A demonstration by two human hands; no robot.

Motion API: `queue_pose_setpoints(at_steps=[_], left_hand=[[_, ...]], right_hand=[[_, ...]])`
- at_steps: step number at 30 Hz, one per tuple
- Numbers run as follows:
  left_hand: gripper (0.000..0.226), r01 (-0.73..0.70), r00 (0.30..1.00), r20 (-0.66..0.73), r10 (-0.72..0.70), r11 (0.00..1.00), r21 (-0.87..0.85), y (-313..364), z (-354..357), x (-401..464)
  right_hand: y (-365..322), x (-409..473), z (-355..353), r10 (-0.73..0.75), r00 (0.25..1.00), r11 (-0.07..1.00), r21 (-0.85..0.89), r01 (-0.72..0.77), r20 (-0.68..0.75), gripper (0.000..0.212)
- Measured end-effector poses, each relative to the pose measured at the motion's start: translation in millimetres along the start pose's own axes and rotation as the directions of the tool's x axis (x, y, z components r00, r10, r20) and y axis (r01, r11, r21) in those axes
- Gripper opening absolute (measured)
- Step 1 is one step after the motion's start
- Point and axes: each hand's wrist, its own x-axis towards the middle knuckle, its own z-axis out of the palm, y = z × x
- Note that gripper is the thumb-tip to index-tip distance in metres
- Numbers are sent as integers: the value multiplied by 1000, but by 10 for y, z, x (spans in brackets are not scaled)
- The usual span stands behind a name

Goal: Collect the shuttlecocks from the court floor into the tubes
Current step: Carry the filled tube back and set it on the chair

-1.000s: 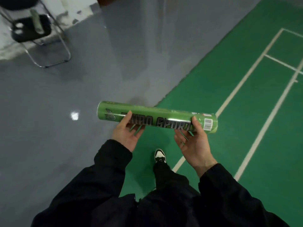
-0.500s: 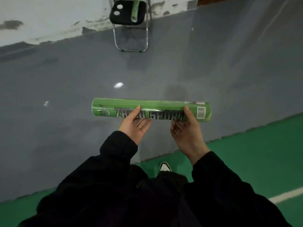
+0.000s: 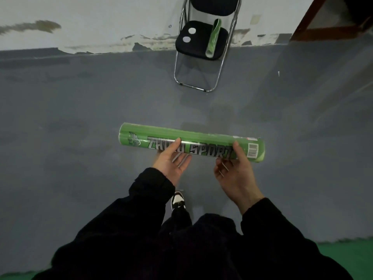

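I hold a long green shuttlecock tube [image 3: 203, 138] level in front of me, over the grey floor. My left hand [image 3: 171, 160] grips it from below near the middle-left, thumb on the lettering. My right hand [image 3: 235, 170] grips it nearer the barcode end on the right. A second green tube [image 3: 213, 38] lies on the seat of a black folding chair [image 3: 198, 45] by the wall ahead. No loose shuttlecock shows on the floor.
Two white round caps [image 3: 188, 35] rest on the chair seat. A scuffed white wall [image 3: 90, 21] runs across the top, with a brown wooden frame [image 3: 314, 23] at the upper right. Green court mat [image 3: 347, 257] edges the bottom right. My shoe [image 3: 178, 201] is below.
The view has swung off the green court toward the wall; the chair now sits nearer and straight ahead. Both hands keep the same hold on the tube.
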Motion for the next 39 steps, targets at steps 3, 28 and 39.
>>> queue_pose_setpoints(at_steps=[3,28,39], left_hand=[[61,13,1000,-15,-13,1000,5,526,331,418],[39,19,998,-68,-17,999,25,4270,2974,4929],[28,62,976,-203,-71,997,-54,5617,3291,7356]], right_hand=[[-215,433,506,-14,1000,1000,-6,14,-26,49],[-2270,5023,4550,128,964,959,-278,-60,233,47],[-2679,7310,5454,165,971,888,-403,-222,-171,22]])
